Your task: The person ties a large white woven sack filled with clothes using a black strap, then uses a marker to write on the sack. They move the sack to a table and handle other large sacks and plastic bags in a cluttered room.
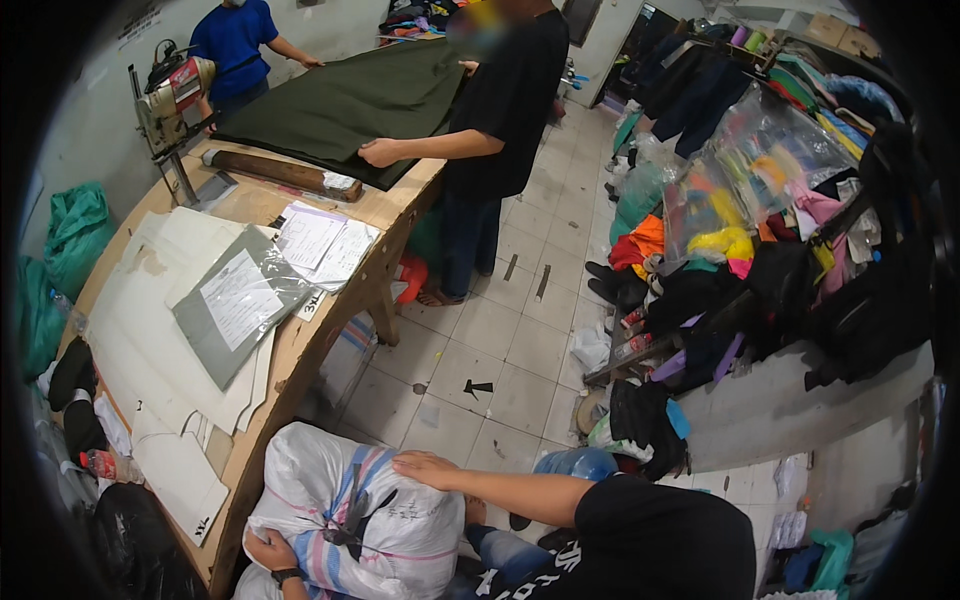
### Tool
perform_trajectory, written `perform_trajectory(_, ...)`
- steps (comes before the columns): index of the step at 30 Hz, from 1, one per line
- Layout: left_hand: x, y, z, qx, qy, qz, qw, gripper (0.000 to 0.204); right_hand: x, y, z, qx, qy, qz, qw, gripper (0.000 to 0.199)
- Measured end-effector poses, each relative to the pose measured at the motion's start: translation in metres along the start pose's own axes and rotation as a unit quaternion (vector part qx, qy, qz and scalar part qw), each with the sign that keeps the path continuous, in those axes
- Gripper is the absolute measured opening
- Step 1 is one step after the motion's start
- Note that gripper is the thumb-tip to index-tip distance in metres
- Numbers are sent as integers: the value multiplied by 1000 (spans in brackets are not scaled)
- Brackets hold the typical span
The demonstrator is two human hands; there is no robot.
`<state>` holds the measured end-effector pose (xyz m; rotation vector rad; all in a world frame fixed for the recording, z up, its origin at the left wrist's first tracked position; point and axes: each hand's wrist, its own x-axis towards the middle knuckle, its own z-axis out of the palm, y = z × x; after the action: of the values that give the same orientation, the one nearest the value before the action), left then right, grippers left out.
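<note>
A bulging white woven sack with blue and pink stripes stands in front of me, beside the table. Black strips are knotted across its middle. On the sack's upper right part my right hand lies flat, fingers stretched out and gripping nothing. Low on its left side my left hand, with a dark watch at the wrist, has its fingers curled against the sack's fabric. Part of the left fingers is hidden by the sack's edge.
A wooden table runs along the left, bearing card patterns, a bagged grey-green cloth and a cutting machine. Two people hold dark green fabric at its far end. Heaped clothes line the right of the tiled floor.
</note>
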<state>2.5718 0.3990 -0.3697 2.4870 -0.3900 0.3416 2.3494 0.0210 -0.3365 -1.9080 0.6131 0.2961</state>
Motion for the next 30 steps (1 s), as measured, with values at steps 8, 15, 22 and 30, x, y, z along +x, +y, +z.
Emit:
perform_trajectory(8, -19, -22, -24, -6, -95, 31, 995, 44, -64, 8, 49, -78, 142, -44, 986, 58)
perform_trajectory(15, 2, -25, -23, -42, -88, 15, 995, 42, -66, -31, 44, -67, 153, 52, 985, 54)
perform_trajectory(22, 7, 5, -30, -37, -75, 53, 995, 46, -197, 48, 128, 32, 350, 117, 929, 60)
perform_trajectory(30, 26, 43, -56, 47, -59, 135, 988, 54, -594, 226, 282, 155, 345, 560, 737, 57)
